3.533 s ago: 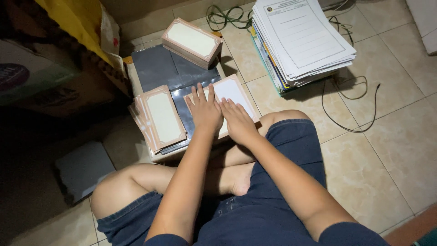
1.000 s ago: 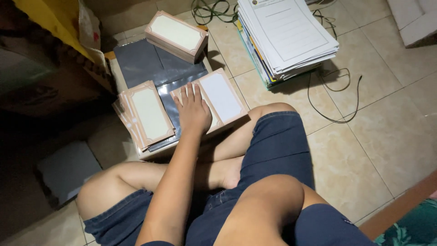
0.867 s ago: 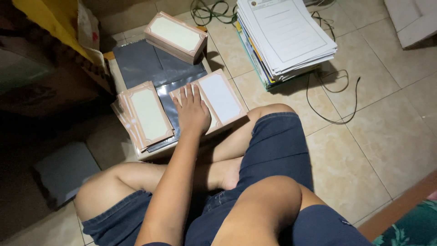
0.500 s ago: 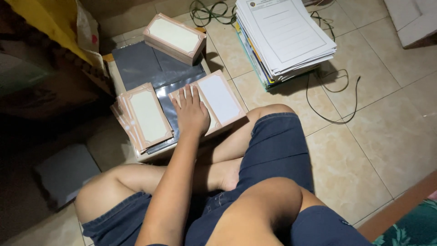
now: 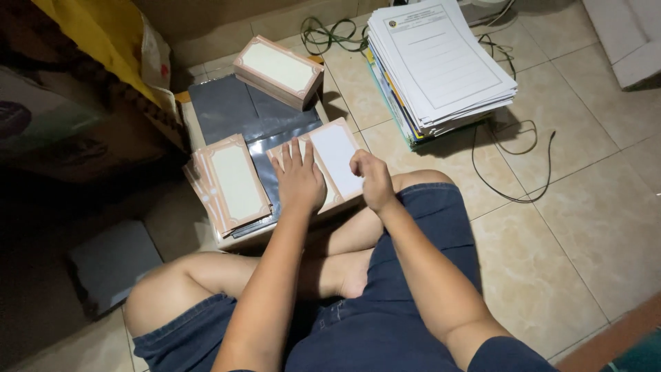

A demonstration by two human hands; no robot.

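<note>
Above the crossed legs, the left hand [image 5: 299,180] presses flat, fingers spread, on a white card with a peach ornamental border [image 5: 334,162] lying on a grey sheet [image 5: 234,110], the right hand [image 5: 375,180] curled loosely at its edge, gripping nothing visible, beyond it a stack of papers [image 5: 441,62].

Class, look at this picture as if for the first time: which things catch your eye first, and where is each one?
In the middle, the left hand lies flat on a peach-bordered card, with the right hand curled at its near edge. A tall stack of printed papers stands on the tiled floor at upper right, and black cables trail beside it.
</note>
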